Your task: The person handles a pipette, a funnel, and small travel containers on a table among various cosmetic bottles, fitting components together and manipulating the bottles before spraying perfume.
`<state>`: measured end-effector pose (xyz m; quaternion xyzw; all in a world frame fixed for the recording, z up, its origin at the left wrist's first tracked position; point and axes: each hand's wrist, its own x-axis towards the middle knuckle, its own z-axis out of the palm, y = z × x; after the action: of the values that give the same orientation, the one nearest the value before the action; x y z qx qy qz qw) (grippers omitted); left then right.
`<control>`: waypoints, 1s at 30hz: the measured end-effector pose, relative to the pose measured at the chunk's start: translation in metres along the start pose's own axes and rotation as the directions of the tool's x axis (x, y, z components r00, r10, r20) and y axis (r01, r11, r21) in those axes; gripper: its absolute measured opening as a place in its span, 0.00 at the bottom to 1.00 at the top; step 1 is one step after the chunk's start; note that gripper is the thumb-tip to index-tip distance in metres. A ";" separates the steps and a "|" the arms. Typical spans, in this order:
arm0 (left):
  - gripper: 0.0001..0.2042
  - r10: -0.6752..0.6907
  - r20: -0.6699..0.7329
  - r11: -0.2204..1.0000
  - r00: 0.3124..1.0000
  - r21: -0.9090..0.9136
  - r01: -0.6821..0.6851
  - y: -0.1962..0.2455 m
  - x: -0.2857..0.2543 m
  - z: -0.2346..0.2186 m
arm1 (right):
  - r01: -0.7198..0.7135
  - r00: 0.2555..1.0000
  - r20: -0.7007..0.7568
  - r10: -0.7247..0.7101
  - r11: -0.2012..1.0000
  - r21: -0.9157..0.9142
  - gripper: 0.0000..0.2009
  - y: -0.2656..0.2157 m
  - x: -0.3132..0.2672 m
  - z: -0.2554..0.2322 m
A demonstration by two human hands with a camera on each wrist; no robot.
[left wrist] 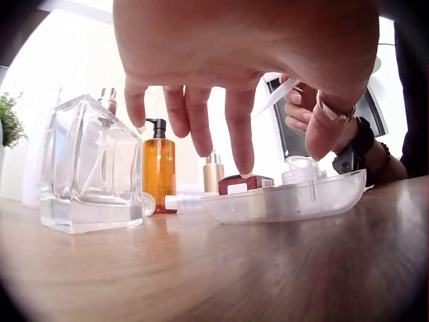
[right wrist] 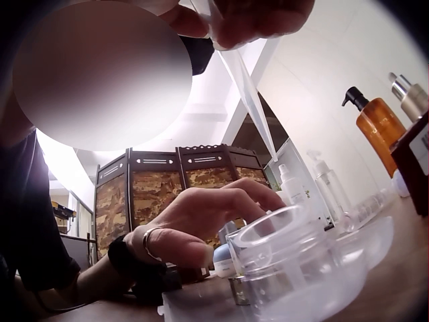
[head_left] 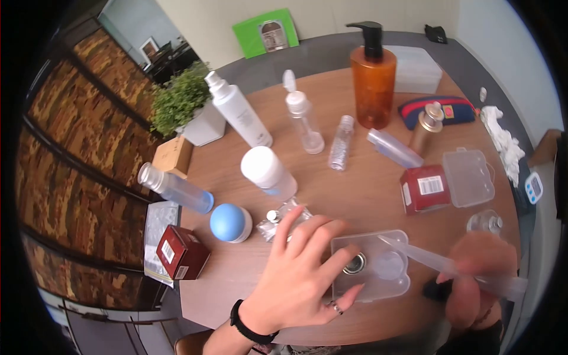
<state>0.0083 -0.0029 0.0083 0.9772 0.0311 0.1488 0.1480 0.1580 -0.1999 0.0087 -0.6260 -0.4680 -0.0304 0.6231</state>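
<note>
My right hand (head_left: 479, 266) pinches a translucent plastic pipette (head_left: 421, 255), its thin tip slanting toward the left over a clear plastic case (head_left: 370, 289). Inside the case sit a small clear jar (head_left: 389, 265), its mouth open in the right wrist view, and a small round piece with a silvery rim (head_left: 355, 264). My left hand (head_left: 293, 281), ringed on the thumb, spreads its fingers over the case's left side, the index fingertip close to the round piece. Under its other fingers stands a square glass bottle (left wrist: 90, 168), partly covered in the head view.
Behind the case are an amber pump bottle (head_left: 373, 83), a white jar (head_left: 263, 168), a blue-domed jar (head_left: 229, 223) and several other bottles. Dark red boxes stand left (head_left: 182, 251) and right (head_left: 426, 188). A case lid (head_left: 468, 177) and small glass bottle (head_left: 485, 222) lie right.
</note>
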 end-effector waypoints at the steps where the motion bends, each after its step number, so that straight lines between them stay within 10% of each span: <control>1: 0.22 -0.010 -0.009 1.000 1.000 0.006 0.010 -0.001 -0.001 0.001 | 0.073 0.995 0.070 -0.070 0.997 -0.039 0.10 0.003 0.002 -0.003; 22: 0.19 -0.020 0.068 0.993 0.997 0.115 0.012 0.003 -0.002 0.007 | -0.054 0.998 0.025 0.054 0.998 -0.020 0.12 0.002 0.002 -0.013; 30: 0.23 -0.043 0.073 0.995 0.996 0.092 0.036 0.014 0.000 0.005 | 0.074 0.925 -0.371 -0.086 0.996 -0.046 0.24 0.030 0.008 -0.010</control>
<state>0.0096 -0.0171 0.0082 0.9870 0.0513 0.1074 0.1077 0.1869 -0.1972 -0.0062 -0.5987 -0.3659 -0.1812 0.6891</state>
